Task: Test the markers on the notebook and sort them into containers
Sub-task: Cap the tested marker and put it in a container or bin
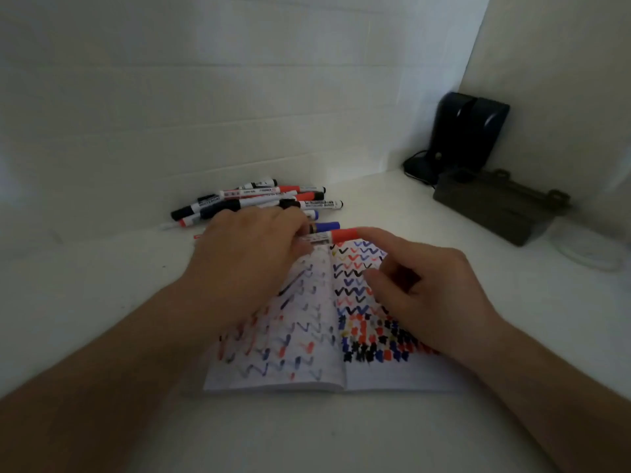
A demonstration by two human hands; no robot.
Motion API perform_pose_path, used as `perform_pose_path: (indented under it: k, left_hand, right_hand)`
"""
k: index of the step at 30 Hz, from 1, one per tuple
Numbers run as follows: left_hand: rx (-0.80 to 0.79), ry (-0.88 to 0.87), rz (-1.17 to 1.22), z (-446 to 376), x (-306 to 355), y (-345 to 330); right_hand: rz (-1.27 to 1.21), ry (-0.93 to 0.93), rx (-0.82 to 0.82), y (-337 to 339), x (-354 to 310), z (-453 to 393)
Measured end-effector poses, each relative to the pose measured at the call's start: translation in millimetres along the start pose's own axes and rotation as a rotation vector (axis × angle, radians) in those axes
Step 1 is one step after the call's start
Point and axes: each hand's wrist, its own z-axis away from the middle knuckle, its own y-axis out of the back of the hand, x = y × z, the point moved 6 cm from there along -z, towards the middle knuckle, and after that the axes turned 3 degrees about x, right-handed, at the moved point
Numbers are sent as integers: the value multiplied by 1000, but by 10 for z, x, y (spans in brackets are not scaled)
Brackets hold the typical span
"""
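1. Red-capped marker [336,235] sits at the top edge of the open notebook [307,353], left hand [252,247] gripping its barrel.
2. Right hand [426,288] holds nothing, index fingertip touching the cap.
3. Marker pile [259,201] lies just behind, by the wall.

Both forearms enter from the lower edge and converge toward 12 o'clock. Left hand [252,247]: palm down, knuckles up, fingers curled forward, fingertips hidden behind the knuckles; its grip on anything cannot be confirmed. Right hand [433,288]: palm down, index finger extended toward 11 o'clock, thumb pointing toward 9 o'clock, remaining fingers loosely bent.
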Motion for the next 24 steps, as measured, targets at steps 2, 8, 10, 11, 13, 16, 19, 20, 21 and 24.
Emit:
perform_pose_path:
  k: [2,8,10,11,13,16,19,20,21,24]
  left_hand:
    - [21,-78,128,19,235,109]
    - [23,-28,818,130,571,150]
    - [-48,-30,816,122,621,72]
    - [-109,-46,769,127,657,15]
    - [-201,-90,679,156,746,-80]
    - [-121,-177,587,225,861,-108]
    - [-70,-210,486,275,892,-134]
    - [-86,-203,478,281,891,-136]
    - [-113,-192,492,282,885,-137]
    - [-186,-152,550,269,829,-161]
  right_hand:
    - [102,115,-15,-31,-126,4]
    - [-101,-132,54,78,-41,15]
    - [-570,-361,13,73,34,29]
    - [-780,-430,-26,54,24,34]
    - [-1009,-488,-77,20,-40,37]
    - [-1000,-530,-88,-42,-27,60]
    - [-1068,-550,-109,-115,3,85]
    - [-1109,-558,-127,-139,8,100]
    - [-1144,-557,-145,-161,16,109]
    - [-1190,-529,-192,-185,-1,133]
